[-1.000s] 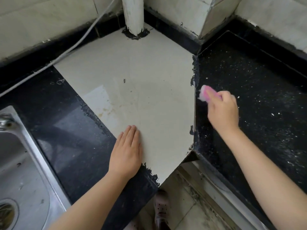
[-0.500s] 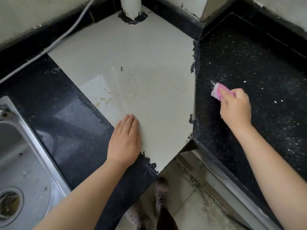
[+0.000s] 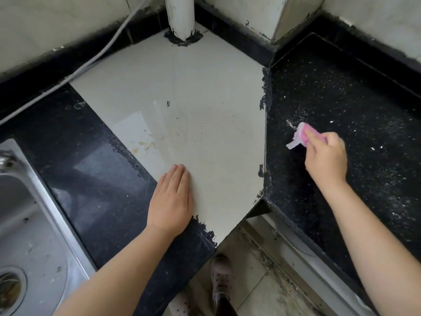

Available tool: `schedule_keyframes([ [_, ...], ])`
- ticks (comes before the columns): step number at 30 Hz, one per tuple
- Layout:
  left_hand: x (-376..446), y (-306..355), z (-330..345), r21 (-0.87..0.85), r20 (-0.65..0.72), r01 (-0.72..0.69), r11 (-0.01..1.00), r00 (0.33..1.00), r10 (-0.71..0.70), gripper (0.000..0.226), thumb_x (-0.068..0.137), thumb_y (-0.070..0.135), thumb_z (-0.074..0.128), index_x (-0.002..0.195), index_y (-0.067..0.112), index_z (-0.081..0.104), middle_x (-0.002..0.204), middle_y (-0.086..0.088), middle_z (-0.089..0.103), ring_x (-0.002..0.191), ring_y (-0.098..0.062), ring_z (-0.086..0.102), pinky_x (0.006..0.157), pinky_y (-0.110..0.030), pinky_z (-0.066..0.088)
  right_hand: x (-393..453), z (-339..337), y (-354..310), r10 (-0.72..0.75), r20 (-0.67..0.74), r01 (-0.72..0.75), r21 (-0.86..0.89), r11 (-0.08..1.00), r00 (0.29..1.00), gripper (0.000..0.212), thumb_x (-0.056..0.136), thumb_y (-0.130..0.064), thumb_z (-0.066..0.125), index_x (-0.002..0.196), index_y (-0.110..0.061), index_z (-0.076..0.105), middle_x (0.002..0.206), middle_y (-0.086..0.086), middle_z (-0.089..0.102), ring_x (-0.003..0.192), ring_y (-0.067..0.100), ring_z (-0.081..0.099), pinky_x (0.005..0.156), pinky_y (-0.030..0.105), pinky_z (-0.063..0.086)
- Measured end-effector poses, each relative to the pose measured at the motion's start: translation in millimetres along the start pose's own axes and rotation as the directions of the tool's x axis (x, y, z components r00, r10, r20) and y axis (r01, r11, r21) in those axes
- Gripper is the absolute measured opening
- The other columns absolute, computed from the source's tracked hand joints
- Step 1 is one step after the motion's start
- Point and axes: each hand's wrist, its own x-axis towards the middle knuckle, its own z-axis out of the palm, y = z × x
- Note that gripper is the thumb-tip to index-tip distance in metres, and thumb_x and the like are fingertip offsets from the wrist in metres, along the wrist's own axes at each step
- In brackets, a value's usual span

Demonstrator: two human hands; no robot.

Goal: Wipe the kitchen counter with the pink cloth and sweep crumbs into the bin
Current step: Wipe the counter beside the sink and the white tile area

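Right hand (image 3: 325,156) on dark speckled part of bench (image 3: 364,106), fingers (image 3: 313,136) curled round pink cloth (image 3: 301,133), gripping it bunched small. Cloth pressed to bench surface near the seam w/ pale tile section (image 3: 182,87), one pale corner of cloth sticking out toward that seam. Bunched grip prob. for firmer rub + control over small area. White crumbs (image 3: 290,122) in a little line just beyond cloth, touching or nearly; more specks scattered across dark surface toward right edge and back corner. Looks like crumbs being herded, not lifted.

Left hand (image 3: 170,201) flat on bench, palm down, fingers straight and together, holding nothing. Sits across boundary of dark strip and pale tile, near front edge. Likely bracing body weight while leaning in to reach w/ the other arm.

Sink (image 3: 34,224) at far left edge of bench, metal, drain visible, well apart from cloth. White pipe (image 3: 180,17) standing at back corner of tile, cable (image 3: 91,62) running along back edge on left. Shoe (image 3: 222,277) on floor below front corner.

No bin in view, so sweep target unknown. Judgement: wiping step under way, right section only partly done, plenty specks left. Risk: crumbs pushed over front edge onto floor or into the seam gap.
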Motion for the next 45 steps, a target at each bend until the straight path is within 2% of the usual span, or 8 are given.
schedule_keyframes([
  [4,3,0,-14,-0.071,-0.083,0.061,0.996,0.994,-0.067,0.047,0.083,0.014,0.03,0.114,-0.012,0.054,0.116,-0.027,0.058,0.107,-0.041,0.057,0.086,-0.055,0.043,-30,-12,-58,-0.289,-0.142,0.307,0.127,0.943,0.947,0.037,0.081,-0.001,0.052,0.117,-0.007,0.06,0.08,0.017,0.057,0.072,0.032,0.05,0.06,0.035,0.043],
  [10,-34,-51,-53,-0.135,-0.223,0.209,0.969,0.946,-0.235,0.039,0.084,0.007,0.042,0.117,-0.011,0.052,0.118,-0.028,0.056,0.111,-0.042,0.054,0.096,-0.045,0.032,-128,-7,-172,-0.525,-0.037,0.494,0.398,0.773,0.85,0.035,0.074,-0.004,0.057,0.106,-0.011,0.044,0.093,0.014,0.062,0.072,0.03,0.058,0.06,0.037,0.052],
  [19,-96,-140,-61,-0.062,-0.071,0.46,0.886,0.883,-0.463,0.043,0.086,0.014,0.033,0.109,-0.015,0.055,0.114,-0.032,0.055,0.108,-0.048,0.052,0.091,-0.055,0.042,-227,48,-261,-0.828,0.026,0.761,0.378,0.527,0.561,0.031,0.08,-0.012,0.053,0.107,-0.022,0.066,0.106,0.004,0.064,0.082,0.021,0.053,0.068,0.034,0.041],
  [24,-98,-153,-55,-0.049,0.013,0.434,0.9,0.901,-0.433,0.045,0.095,0.018,0.035,0.134,-0.006,0.035,0.144,-0.023,0.029,0.134,-0.036,0.028,0.11,-0.041,0.018,-142,73,-250,-0.681,0.034,0.674,0.117,0.73,0.732,0.037,0.08,-0.027,0.044,0.112,-0.027,0.064,0.116,0.004,0.063,0.103,0.037,0.057,0.085,0.066,0.035],
  [30,-103,-168,-57,0.008,0.023,0.369,0.929,0.929,-0.369,0.04,0.092,0.02,0.043,0.125,-0.003,0.05,0.132,-0.019,0.049,0.122,-0.033,0.048,0.1,-0.044,0.037,-65,68,-210,-0.382,0.036,0.377,0.107,0.92,0.923,0.032,0.084,-0.014,0.051,0.113,-0.011,0.063,0.103,0.018,0.065,0.074,0.04,0.055,0.064,0.041,0.044],
  [33,-93,-170,-64,-0.057,-0.032,0.385,0.921,0.922,-0.387,0.041,0.086,0.02,0.04,0.107,-0.008,0.06,0.108,-0.022,0.063,0.094,-0.037,0.063,0.079,-0.044,0.051,-95,57,-246,-0.47,-0.086,0.477,0.215,0.852,0.879,0.037,0.083,-0.016,0.044,0.116,-0.016,0.061,0.103,0.01,0.066,0.072,0.035,0.055,0.062,0.039,0.047],
  [40,-81,-184,-56,-0.144,0.047,0.494,0.857,0.869,-0.493,0.053,0.088,0.021,0.029,0.119,-0.018,0.045,0.124,-0.036,0.047,0.111,-0.048,0.051,0.089,-0.053,0.044,-180,85,-318,-0.81,-0.044,0.792,0.246,0.559,0.585,0.045,0.076,-0.009,0.052,0.116,-0.028,0.059,0.117,-0.006,0.062,0.078,0.021,0.052,0.057,0.029,0.033],
  [45,-82,-189,-63,-0.075,0.025,0.444,0.893,0.896,-0.443,0.046,0.087,0.023,0.035,0.114,-0.011,0.052,0.115,-0.027,0.055,0.103,-0.039,0.055,0.09,-0.039,0.044,-94,101,-289,-0.621,-0.007,0.618,0.098,0.78,0.784,0.048,0.065,-0.005,0.061,0.109,-0.023,0.066,0.115,-0.003,0.065,0.073,0.027,0.057,0.059,0.027,0.039],
])
